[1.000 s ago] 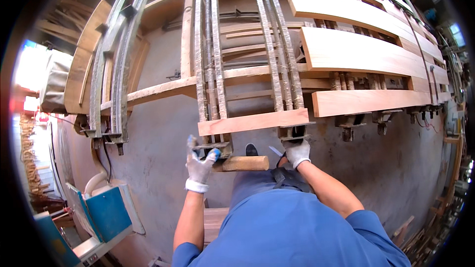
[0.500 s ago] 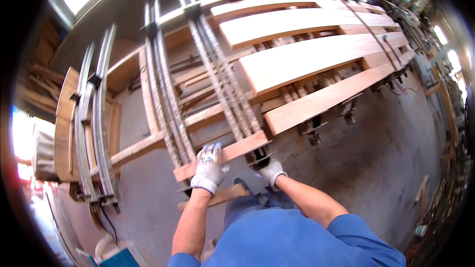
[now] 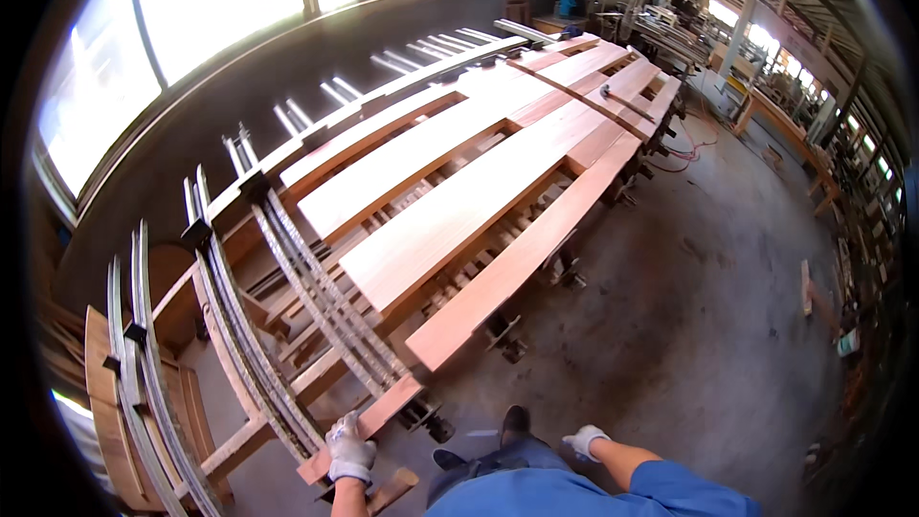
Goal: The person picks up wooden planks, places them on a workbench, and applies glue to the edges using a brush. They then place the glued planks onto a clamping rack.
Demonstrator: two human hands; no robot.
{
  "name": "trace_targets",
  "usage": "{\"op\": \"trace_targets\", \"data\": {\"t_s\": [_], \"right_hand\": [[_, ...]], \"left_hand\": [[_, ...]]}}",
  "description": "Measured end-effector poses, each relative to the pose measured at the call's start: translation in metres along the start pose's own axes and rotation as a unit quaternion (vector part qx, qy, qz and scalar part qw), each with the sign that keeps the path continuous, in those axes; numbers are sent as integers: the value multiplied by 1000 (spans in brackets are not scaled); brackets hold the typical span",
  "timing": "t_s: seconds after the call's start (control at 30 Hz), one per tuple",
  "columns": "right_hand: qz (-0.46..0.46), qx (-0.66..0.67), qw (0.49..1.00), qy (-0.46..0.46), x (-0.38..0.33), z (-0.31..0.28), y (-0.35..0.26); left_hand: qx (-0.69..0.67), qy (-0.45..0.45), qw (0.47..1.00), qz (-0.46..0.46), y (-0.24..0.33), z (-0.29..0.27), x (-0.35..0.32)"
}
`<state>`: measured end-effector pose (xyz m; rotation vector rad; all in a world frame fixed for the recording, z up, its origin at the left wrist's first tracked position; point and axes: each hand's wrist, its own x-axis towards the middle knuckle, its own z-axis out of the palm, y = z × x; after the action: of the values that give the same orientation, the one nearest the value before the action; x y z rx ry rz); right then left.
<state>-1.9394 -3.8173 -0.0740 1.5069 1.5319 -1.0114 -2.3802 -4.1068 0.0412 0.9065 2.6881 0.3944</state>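
Resting over a short, flat strip of pinkish wood, the left hand in a pale, cuffed fabric glove lay back upward at the near left, its fingers pointing away from the body. The fingers draped across the strip; whether the thumb pinched it from beneath could not be told. The bare left forearm rose behind the wrist, nearly straight. Well apart at the near right, the right hand in a matching glove hung beside the body, its fingertips toward the left and its forearm slanting down to the right into a blue fabric sleeve. Whether those fingers were spread or pressed together was too small to tell.

The strip lay aslant across the near ends of long, narrow metal clamp bars, whose rails looked mottled and rough with pale patches. Near the left hand, on its right, was a stubby, rounded piece of brownish wood.

Beyond the strip, toward the far right, stretched long, smooth, pale pinkish planks with crisp, straight edges and narrow gaps between them. A broad, flat, brown wooden board with a curved edge stood at the left. The grey floor had a dull, darkly stained surface.
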Motion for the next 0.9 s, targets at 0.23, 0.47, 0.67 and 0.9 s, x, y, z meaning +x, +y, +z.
{"op": "trace_targets", "data": {"t_s": [0.23, 0.47, 0.67, 0.9], "right_hand": [[-39, 65, 997, 10, 10, -22, 21], [-79, 239, 967, 44, 41, -46, 15], [-25, 383, 921, 63, 40, -45, 41], [39, 409, 910, 52, -4, -12, 64]], "left_hand": [[56, -42, 994, -85, 12, -9, 10], [72, -58, 991, -101, 12, -11, 20], [47, -91, 990, -96, 11, -13, 26], [36, -113, 991, -65, 5, -17, 26]]}}
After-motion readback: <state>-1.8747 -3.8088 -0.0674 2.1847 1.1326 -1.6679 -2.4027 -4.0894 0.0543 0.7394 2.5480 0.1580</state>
